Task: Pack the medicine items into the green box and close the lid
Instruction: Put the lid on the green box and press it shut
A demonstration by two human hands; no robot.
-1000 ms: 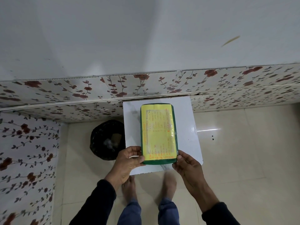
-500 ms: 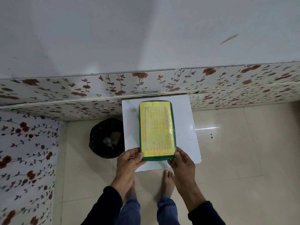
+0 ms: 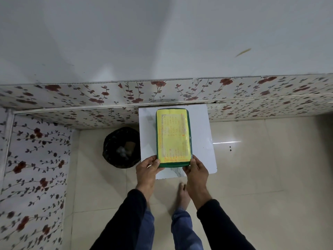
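The green box [image 3: 173, 138] lies lengthwise on a small white table [image 3: 201, 127], its lid down and covered by a yellow printed label. My left hand [image 3: 146, 167] grips the box's near left corner, thumb on the lid's edge. My right hand [image 3: 196, 168] grips the near right corner, thumb up along the side. No medicine items are in sight outside the box.
A black bin [image 3: 120, 147] with some rubbish stands on the floor just left of the table. A flower-patterned wall [image 3: 90, 95] runs behind the table and along the left side. Beige floor tiles [image 3: 261, 159] stretch to the right. My bare feet stand below the table's near edge.
Both hands have drawn in closer to the box's near corners and the arms have come nearer together. The box stays in place on the table.
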